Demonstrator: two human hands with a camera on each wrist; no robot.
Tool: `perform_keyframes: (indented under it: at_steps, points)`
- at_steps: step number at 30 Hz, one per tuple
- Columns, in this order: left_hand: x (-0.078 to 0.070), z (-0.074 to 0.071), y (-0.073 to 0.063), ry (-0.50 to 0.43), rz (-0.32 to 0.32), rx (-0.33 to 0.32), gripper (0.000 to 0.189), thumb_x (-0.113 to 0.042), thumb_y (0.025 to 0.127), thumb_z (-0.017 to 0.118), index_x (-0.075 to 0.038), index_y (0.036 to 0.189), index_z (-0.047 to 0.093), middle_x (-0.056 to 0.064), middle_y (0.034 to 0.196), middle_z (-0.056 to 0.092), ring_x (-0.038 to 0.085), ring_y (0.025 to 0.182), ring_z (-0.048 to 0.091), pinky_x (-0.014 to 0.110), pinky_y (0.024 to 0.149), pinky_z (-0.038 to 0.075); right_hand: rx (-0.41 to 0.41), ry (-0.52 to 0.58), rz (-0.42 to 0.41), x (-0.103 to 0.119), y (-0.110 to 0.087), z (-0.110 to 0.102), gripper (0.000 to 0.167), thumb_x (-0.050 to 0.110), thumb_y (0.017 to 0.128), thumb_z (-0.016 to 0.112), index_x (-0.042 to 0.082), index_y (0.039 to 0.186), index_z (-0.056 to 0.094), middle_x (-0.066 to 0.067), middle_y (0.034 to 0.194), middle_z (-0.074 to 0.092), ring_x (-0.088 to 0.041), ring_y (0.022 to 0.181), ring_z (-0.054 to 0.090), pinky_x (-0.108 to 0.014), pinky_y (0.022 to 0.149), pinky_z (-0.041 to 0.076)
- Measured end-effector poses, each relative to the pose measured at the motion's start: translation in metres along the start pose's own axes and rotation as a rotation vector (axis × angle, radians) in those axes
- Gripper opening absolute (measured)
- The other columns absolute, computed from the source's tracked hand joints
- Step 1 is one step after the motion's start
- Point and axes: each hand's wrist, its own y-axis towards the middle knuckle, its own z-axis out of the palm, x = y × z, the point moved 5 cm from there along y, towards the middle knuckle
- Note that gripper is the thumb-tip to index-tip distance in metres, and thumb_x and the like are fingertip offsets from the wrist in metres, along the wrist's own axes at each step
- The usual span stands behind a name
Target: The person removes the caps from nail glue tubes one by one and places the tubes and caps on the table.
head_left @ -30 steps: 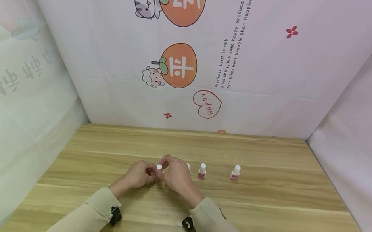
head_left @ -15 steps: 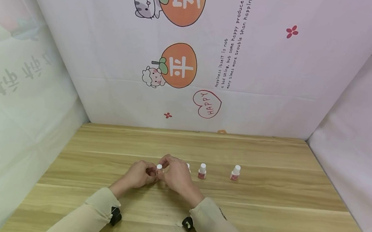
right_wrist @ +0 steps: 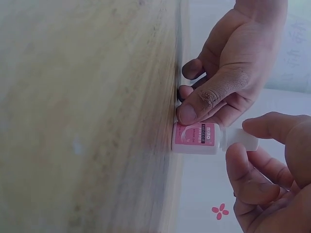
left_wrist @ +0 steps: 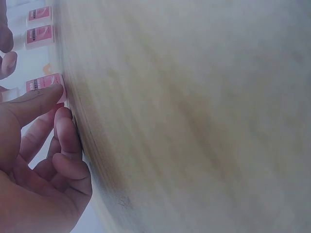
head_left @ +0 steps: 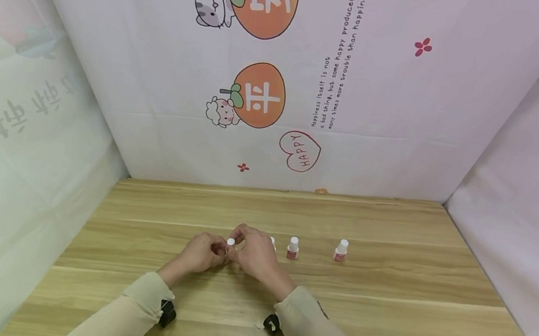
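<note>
A small white bottle with a pink label [right_wrist: 194, 136] stands upright on the wooden table between both hands. My left hand [head_left: 201, 252] grips its lower body, thumb against the label side, as the right wrist view shows. Higher up, the thumb and fingers of my right hand [head_left: 257, 254] pinch the white cap [right_wrist: 245, 139], which sits on the bottle's neck. From the head, mostly the cap shows between the hands; the left wrist view shows part of the pink label [left_wrist: 41, 82] beside my left thumb.
Right of the hands stand two like bottles, one nearer [head_left: 293, 248] and one farther right [head_left: 341, 250]. Another white cap [head_left: 272, 242] peeks out behind my right hand. Printed white cloth [head_left: 371, 119] walls the wooden table [head_left: 382, 324] at the back and sides.
</note>
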Motion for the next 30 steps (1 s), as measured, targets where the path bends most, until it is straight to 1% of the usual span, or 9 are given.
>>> perform_keyframes:
  at_steps: [6,14,21,30]
  points:
    - [0.0007,0.0007,-0.0001,-0.004,-0.002,0.008,0.008,-0.004,0.082,0.075,-0.01,0.086,0.074,-0.001,0.071,0.065,0.008,0.065,0.051,0.02,0.06,0.041,0.001,-0.024,-0.026,0.0019,-0.0004,-0.0004,0.011,0.023,0.088,0.073,0.02,0.097,0.067,0.003,0.094,0.072,-0.015,0.081,0.064,-0.025,0.068,0.049]
    - [0.0021,0.0017,0.0008,-0.016,-0.013,0.015,0.009,-0.003,0.082,0.074,-0.011,0.086,0.075,-0.002,0.072,0.066,0.007,0.065,0.051,0.02,0.06,0.042,0.012,-0.04,0.009,0.001,-0.0005,-0.0003,0.012,0.027,0.089,0.072,0.021,0.098,0.067,0.004,0.094,0.07,-0.015,0.083,0.064,-0.027,0.07,0.05]
    - [0.0019,0.0016,0.0012,-0.003,-0.003,0.013,0.009,-0.005,0.082,0.076,-0.011,0.089,0.075,-0.002,0.073,0.066,0.008,0.066,0.052,0.021,0.061,0.043,0.003,-0.056,-0.014,0.0024,-0.0003,-0.0005,0.012,0.024,0.089,0.071,0.02,0.099,0.067,0.003,0.097,0.072,-0.016,0.085,0.066,-0.027,0.07,0.051]
    - [0.0023,0.0018,0.0007,-0.012,-0.01,0.022,0.008,-0.003,0.083,0.075,-0.01,0.088,0.074,-0.001,0.073,0.066,0.009,0.067,0.052,0.021,0.061,0.043,0.009,-0.018,0.014,0.0015,-0.0011,-0.0015,0.013,0.024,0.089,0.072,0.019,0.099,0.067,0.003,0.095,0.072,-0.017,0.087,0.066,-0.029,0.073,0.051]
